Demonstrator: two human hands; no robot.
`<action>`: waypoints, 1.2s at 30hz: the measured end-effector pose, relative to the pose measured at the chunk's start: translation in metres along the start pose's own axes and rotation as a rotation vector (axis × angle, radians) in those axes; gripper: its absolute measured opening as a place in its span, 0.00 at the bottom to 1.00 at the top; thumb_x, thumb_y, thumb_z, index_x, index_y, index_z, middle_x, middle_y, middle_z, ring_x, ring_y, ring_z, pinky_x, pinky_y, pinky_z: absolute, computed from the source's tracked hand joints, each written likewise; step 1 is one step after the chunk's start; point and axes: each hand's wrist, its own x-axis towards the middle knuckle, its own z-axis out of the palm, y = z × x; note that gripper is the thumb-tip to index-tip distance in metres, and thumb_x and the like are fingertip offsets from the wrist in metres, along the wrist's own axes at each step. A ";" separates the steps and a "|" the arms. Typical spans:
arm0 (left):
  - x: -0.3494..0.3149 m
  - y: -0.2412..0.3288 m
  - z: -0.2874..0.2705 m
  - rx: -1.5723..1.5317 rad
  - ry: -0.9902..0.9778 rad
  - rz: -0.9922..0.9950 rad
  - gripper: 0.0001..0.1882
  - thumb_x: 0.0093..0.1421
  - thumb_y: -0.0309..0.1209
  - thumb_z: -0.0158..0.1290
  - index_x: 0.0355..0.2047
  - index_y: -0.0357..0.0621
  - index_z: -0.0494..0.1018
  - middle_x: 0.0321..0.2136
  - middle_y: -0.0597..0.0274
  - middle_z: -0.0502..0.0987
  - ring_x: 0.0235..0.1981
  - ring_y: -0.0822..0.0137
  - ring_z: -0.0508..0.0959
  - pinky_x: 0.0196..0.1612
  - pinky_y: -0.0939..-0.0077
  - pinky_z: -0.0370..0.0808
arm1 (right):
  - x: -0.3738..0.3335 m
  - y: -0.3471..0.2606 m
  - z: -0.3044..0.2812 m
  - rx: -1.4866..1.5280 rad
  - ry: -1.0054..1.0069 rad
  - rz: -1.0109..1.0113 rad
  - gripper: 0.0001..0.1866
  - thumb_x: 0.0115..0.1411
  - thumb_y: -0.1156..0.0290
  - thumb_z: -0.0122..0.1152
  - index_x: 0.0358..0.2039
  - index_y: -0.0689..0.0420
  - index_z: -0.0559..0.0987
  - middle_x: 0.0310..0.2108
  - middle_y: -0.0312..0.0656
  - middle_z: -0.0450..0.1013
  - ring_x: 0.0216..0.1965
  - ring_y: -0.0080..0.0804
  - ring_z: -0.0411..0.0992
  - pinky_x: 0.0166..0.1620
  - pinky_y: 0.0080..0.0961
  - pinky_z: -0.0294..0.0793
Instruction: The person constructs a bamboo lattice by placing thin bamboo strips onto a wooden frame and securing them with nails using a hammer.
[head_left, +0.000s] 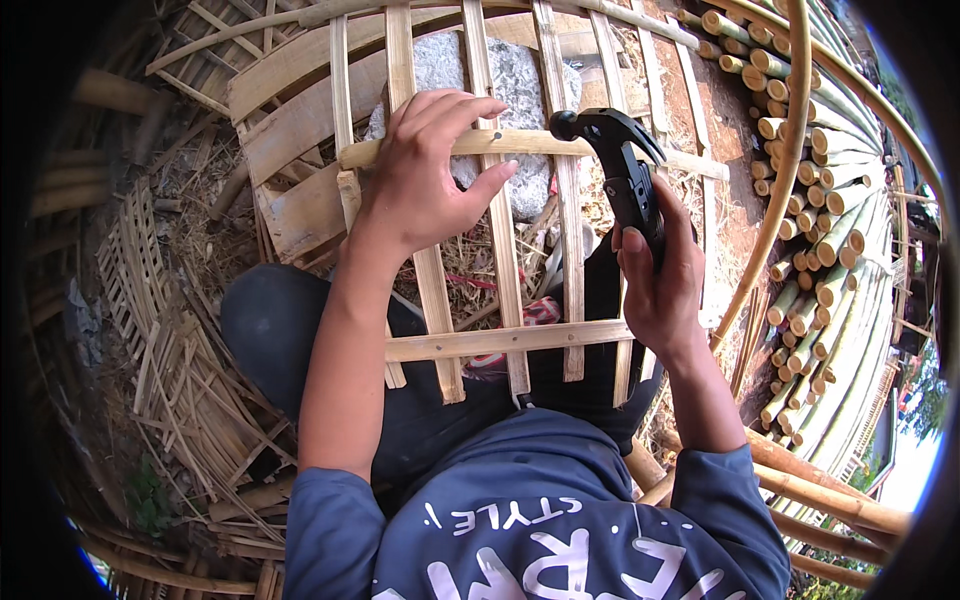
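A lattice of pale bamboo slats [505, 250] lies across my lap and reaches away from me. My left hand [432, 170] rests over its upper cross slat [545, 142], thumb and forefinger spread apart. Between those fingertips the dark head of a nail [497, 135] shows where two slats cross. My right hand [662, 275] grips a black claw hammer [630, 180], its head raised over the right part of the same slat. The nearer cross slat [460, 345] has several small nail heads along it.
Beneath the lattice's far part sits a rough grey stone block [432, 65], with wooden planks [310, 120] around it. Cut bamboo poles [830, 230] are stacked at the right. Split bamboo strips [190, 390] lie heaped at the left. A curved pole [780, 200] rises near my right hand.
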 end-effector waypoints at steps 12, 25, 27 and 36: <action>0.017 -0.016 0.004 0.666 0.065 -0.467 0.32 0.72 0.49 0.32 0.68 0.41 0.59 0.68 0.40 0.56 0.73 0.40 0.48 0.66 0.19 0.37 | 0.014 -0.021 -0.005 -0.091 -0.035 -0.169 0.25 0.67 0.73 0.55 0.64 0.65 0.65 0.29 0.46 0.76 0.25 0.34 0.72 0.33 0.28 0.72; 0.019 -0.049 0.017 0.671 -0.044 -0.628 0.31 0.70 0.40 0.39 0.70 0.41 0.53 0.66 0.42 0.61 0.62 0.41 0.70 0.63 0.19 0.45 | 0.056 0.005 0.012 -0.253 -0.201 -0.322 0.36 0.58 0.76 0.65 0.67 0.52 0.65 0.43 0.54 0.78 0.33 0.54 0.79 0.31 0.41 0.79; 0.019 -0.054 0.018 0.684 -0.041 -0.638 0.31 0.70 0.39 0.39 0.70 0.42 0.54 0.64 0.42 0.63 0.58 0.41 0.73 0.63 0.20 0.47 | 0.059 0.008 0.018 -0.234 -0.205 -0.345 0.36 0.57 0.76 0.65 0.67 0.53 0.65 0.42 0.54 0.78 0.32 0.53 0.79 0.30 0.41 0.78; 0.011 -0.072 0.015 0.632 -0.026 -0.622 0.34 0.64 0.34 0.43 0.70 0.36 0.54 0.56 0.41 0.70 0.52 0.40 0.77 0.64 0.26 0.51 | 0.067 0.023 0.047 -0.207 -0.202 -0.341 0.37 0.53 0.81 0.65 0.65 0.59 0.66 0.43 0.56 0.78 0.35 0.53 0.80 0.33 0.38 0.79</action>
